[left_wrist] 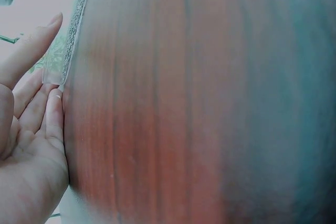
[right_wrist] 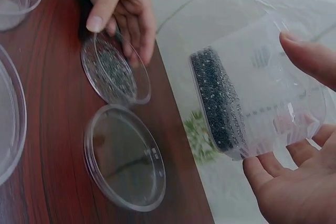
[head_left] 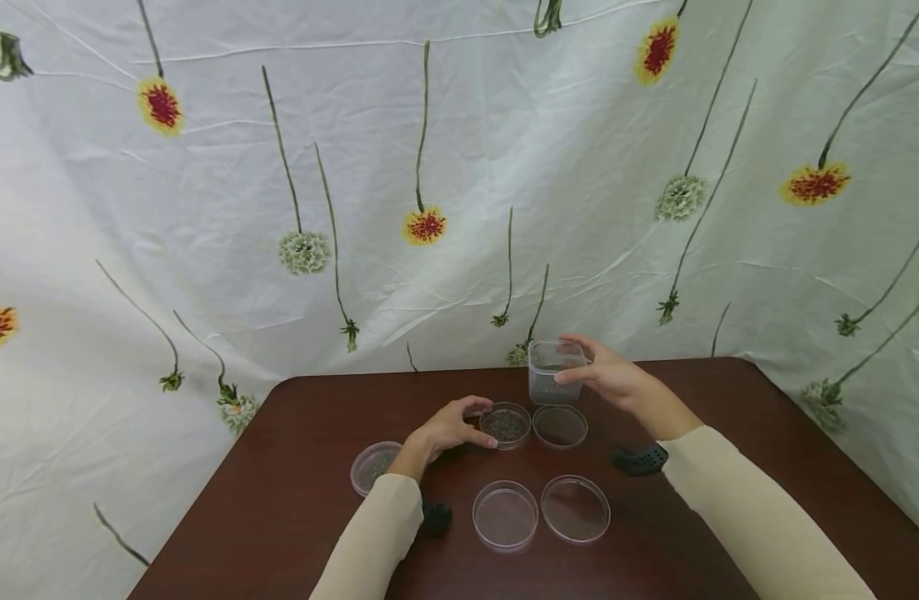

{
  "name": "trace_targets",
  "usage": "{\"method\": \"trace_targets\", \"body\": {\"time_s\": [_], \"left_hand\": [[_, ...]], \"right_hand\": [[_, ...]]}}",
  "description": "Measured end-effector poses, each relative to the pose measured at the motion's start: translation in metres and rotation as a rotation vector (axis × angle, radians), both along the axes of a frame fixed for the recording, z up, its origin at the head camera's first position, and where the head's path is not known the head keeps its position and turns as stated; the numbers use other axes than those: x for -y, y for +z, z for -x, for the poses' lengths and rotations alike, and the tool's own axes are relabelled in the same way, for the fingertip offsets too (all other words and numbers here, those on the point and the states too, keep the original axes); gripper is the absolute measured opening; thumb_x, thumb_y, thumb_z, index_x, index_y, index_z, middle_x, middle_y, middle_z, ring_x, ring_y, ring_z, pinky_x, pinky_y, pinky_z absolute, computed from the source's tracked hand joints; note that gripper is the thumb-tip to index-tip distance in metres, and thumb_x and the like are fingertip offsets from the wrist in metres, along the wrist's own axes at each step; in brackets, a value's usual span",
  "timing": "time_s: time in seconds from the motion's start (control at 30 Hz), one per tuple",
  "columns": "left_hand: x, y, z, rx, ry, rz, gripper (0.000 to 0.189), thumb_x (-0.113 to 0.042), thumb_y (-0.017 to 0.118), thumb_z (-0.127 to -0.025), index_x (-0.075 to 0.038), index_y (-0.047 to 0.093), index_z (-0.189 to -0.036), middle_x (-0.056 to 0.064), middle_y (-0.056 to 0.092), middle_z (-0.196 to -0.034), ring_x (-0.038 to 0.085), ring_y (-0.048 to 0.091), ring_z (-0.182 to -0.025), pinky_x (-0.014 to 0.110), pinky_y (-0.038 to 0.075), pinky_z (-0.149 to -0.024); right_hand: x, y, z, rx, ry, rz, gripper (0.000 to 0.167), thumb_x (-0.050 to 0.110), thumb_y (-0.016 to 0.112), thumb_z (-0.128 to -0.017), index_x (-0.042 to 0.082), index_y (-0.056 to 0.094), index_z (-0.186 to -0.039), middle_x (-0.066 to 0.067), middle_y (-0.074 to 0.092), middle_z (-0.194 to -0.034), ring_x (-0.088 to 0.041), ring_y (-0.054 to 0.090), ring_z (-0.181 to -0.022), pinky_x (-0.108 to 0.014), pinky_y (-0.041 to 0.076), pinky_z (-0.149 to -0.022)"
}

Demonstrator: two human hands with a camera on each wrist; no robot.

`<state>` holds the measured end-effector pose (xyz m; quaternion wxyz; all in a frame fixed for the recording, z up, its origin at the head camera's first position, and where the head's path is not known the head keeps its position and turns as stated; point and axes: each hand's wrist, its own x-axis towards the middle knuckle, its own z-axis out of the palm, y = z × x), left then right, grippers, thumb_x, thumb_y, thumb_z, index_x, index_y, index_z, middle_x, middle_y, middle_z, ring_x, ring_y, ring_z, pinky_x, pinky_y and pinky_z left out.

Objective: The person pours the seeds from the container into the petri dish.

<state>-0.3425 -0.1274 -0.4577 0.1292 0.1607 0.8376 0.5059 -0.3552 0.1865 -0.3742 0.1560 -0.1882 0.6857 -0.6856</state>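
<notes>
My right hand (head_left: 612,379) grips a clear plastic container (head_left: 556,379) at the table's far edge, thumb on one side and fingers on the other. A layer of small dark seeds (right_wrist: 215,100) shows at the container's base in the right wrist view. With thumb and fingers on opposite sides, my left hand (head_left: 446,429) holds a round clear petri dish (right_wrist: 143,85) of similar dark seeds (head_left: 506,425). Right beside that dish lies another petri dish (right_wrist: 126,156), with no seeds visible in it. In the left wrist view, fingertips (left_wrist: 55,98) are right at the dish's edge.
Two clear dishes (head_left: 505,518) (head_left: 576,510) lie side by side nearer me. At the left, partly behind my left forearm, is a dish (head_left: 369,468) with dark bits in it. Behind the brown table (head_left: 294,467) hangs a flower-print white cloth (head_left: 474,167).
</notes>
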Motion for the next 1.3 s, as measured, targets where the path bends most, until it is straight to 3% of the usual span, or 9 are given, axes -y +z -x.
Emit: {"method": "trace_targets", "body": {"time_s": [0.2,0.43,0.63,0.7,0.8,0.93,1.03,1.17,1.3], "left_hand": [[-0.002,0.000,0.001,0.006,0.010,-0.002,0.071,-0.012,0.090,-0.082,-0.010,0.057,-0.145,0.012,0.054,-0.148,0.034,0.044,-0.140,0.052,0.041,-0.110],[0.000,-0.003,0.003,0.012,0.016,-0.005,0.071,-0.012,0.090,-0.083,-0.010,0.057,-0.146,0.013,0.053,-0.147,0.035,0.044,-0.140,0.052,0.040,-0.110],[0.000,-0.004,0.003,0.001,0.007,0.005,0.071,-0.014,0.090,-0.083,-0.010,0.057,-0.146,0.011,0.054,-0.147,0.035,0.044,-0.140,0.054,0.040,-0.110],[0.000,-0.004,0.003,0.000,0.007,0.010,0.071,-0.015,0.090,-0.083,-0.011,0.057,-0.146,0.011,0.054,-0.147,0.035,0.043,-0.141,0.054,0.039,-0.110],[0.000,-0.003,0.002,-0.002,0.011,0.012,0.071,-0.015,0.090,-0.083,-0.011,0.057,-0.146,0.011,0.054,-0.147,0.035,0.044,-0.141,0.054,0.039,-0.111],[0.000,-0.002,0.002,-0.002,0.014,0.013,0.071,-0.014,0.090,-0.083,-0.010,0.057,-0.146,0.012,0.054,-0.147,0.035,0.044,-0.140,0.054,0.039,-0.110],[0.000,-0.001,0.002,-0.003,0.013,0.013,0.071,-0.013,0.090,-0.083,-0.009,0.057,-0.146,0.012,0.054,-0.146,0.035,0.044,-0.140,0.054,0.039,-0.110],[-0.001,-0.002,0.002,-0.005,0.015,0.013,0.070,-0.013,0.089,-0.083,-0.009,0.057,-0.145,0.012,0.054,-0.146,0.035,0.044,-0.139,0.054,0.039,-0.110],[-0.001,-0.002,0.002,-0.004,0.010,0.008,0.070,-0.013,0.090,-0.083,-0.009,0.057,-0.145,0.012,0.054,-0.146,0.035,0.044,-0.139,0.053,0.039,-0.110]], "right_hand": [[-0.033,-0.001,-0.006,-0.021,0.006,-0.031,0.091,-0.005,0.069,-0.093,-0.002,0.011,-0.163,-0.028,0.013,-0.165,-0.047,0.012,-0.152,-0.057,0.018,-0.119],[-0.075,-0.005,-0.016,-0.049,-0.011,-0.103,0.091,-0.003,0.073,-0.092,-0.004,0.015,-0.162,-0.030,0.016,-0.164,-0.045,0.017,-0.150,-0.046,0.033,-0.112],[-0.117,-0.015,-0.026,-0.099,-0.027,-0.176,0.086,-0.001,0.072,-0.093,-0.006,0.018,-0.160,-0.032,0.020,-0.161,-0.045,0.018,-0.148,-0.043,0.039,-0.105],[-0.131,-0.020,-0.031,-0.105,-0.032,-0.201,0.086,0.000,0.072,-0.094,-0.006,0.018,-0.160,-0.032,0.021,-0.160,-0.040,0.025,-0.146,-0.039,0.041,-0.102],[-0.151,-0.028,-0.038,-0.119,-0.028,-0.213,0.082,-0.001,0.070,-0.095,-0.008,0.019,-0.159,-0.030,0.025,-0.159,-0.022,0.036,-0.140,-0.032,0.045,-0.097],[-0.172,-0.037,-0.045,-0.131,-0.014,-0.198,0.073,-0.003,0.067,-0.096,-0.006,0.026,-0.156,-0.016,0.036,-0.152,0.000,0.046,-0.127,-0.028,0.049,-0.094],[-0.182,-0.042,-0.048,-0.136,0.018,-0.184,0.067,-0.004,0.065,-0.097,0.001,0.032,-0.155,-0.006,0.039,-0.148,0.005,0.048,-0.125,-0.026,0.049,-0.094],[-0.188,-0.047,-0.051,-0.142,0.079,-0.181,0.065,-0.005,0.063,-0.098,0.012,0.037,-0.155,-0.001,0.037,-0.150,0.007,0.045,-0.128,-0.025,0.048,-0.096],[-0.192,-0.050,-0.053,-0.121,0.140,-0.255,0.068,-0.003,0.064,-0.098,0.010,0.031,-0.157,-0.023,0.023,-0.161,0.008,0.040,-0.131,-0.035,0.044,-0.101]]}}
